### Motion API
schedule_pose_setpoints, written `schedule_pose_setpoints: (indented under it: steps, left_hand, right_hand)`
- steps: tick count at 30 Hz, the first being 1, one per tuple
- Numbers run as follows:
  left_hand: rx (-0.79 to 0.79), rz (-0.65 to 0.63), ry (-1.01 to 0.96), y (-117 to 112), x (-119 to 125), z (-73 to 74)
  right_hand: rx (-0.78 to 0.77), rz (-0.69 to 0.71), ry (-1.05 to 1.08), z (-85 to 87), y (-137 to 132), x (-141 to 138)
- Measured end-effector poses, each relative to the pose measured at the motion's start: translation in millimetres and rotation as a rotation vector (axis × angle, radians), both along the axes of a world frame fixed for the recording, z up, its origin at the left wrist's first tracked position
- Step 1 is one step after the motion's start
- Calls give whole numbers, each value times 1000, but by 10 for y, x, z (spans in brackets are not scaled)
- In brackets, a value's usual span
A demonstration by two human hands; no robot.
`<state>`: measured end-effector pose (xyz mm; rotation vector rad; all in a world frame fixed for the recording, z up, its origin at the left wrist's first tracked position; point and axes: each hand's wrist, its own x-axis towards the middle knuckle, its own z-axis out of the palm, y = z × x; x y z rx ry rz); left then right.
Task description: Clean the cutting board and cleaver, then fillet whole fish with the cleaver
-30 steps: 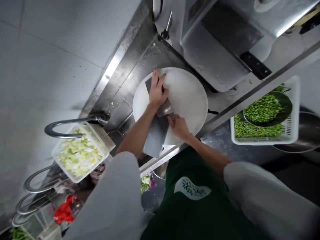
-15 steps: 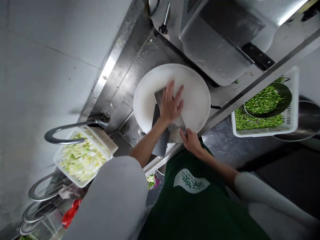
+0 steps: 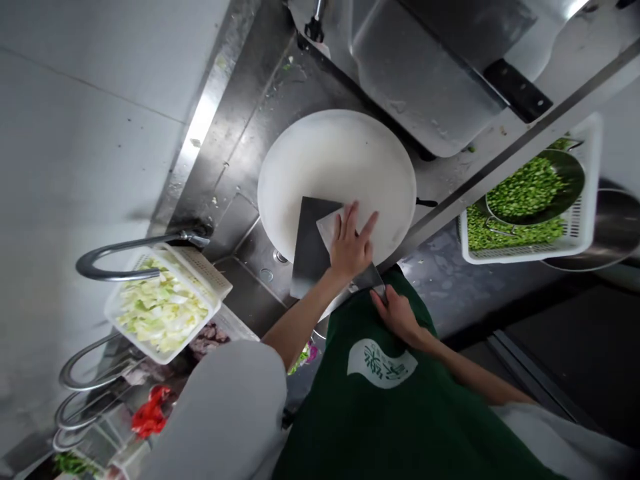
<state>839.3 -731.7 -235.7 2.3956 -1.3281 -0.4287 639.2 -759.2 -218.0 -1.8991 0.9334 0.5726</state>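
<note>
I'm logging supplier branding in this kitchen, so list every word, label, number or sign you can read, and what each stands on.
"家樂" (probable reading; the lettering is stylised and soft): two large green characters on the white patch of the green apron.
Smaller characters on the same patch: too small and blurred to read.
I can read no other words, labels or numbers.

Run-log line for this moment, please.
right hand: holding cleaver; left hand: spread on cleaver; under cleaver: dark slab; under slab: round white board
</note>
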Motion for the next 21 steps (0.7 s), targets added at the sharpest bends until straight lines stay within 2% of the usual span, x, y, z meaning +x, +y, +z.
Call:
schedule_pose_setpoints:
  steps: [1,2,4,6,7,8,9,11,12,13,14,15,16,19,20,21]
  left_hand:
    - [6,10,16,2,55,-37]
    - [-8,24,25,-53,243,-92]
    - [-96,36,12,-276,857,-217]
    - [-162,18,15,-490,1374,-300]
    - [-184,-3,10,-530,1458,-313]
    - [-192,-26,2,-509,1397,-308]
    - [-188,-40,-10,-430,1204,-288]
    - [-145,-47,-37,-170,599,-226]
    - [-112,-10,-44,-41,310,-204]
    - [-87,3,-49,53,110,-198]
    - [-100,4,-61,99,38,-212]
    - [-142,0,-76,92,103,-242]
    - [-199,-11,-89,37,285,-283]
    - [-384,-35,-115,-234,1022,-398]
    - [-400,-40,-107,-286,1139,-414]
    - [-397,-35,-92,-295,1138,-413]
  right_hand:
    - [3,-9,-21,-3,-32,46]
    - [-1,-29,-74,-27,-99,207]
    - [19,-96,-220,-106,-291,730]
    - [194,-157,-322,-172,-447,1156]
    - [283,-192,-359,-185,-475,1215]
    - [371,-216,-380,-180,-463,1149]
    - [453,-239,-386,-158,-417,972]
    - [594,-258,-356,-80,-280,448]
    - [657,-276,-329,-41,-223,208]
    - [695,-272,-309,-12,-190,50]
    - [706,-277,-302,2,-188,2]
    - [697,-273,-310,-1,-214,71]
    - [666,-270,-335,-17,-262,236]
    - [559,-311,-434,-101,-411,864]
    - [557,-355,-433,-121,-427,959]
    - [560,-363,-435,-129,-416,952]
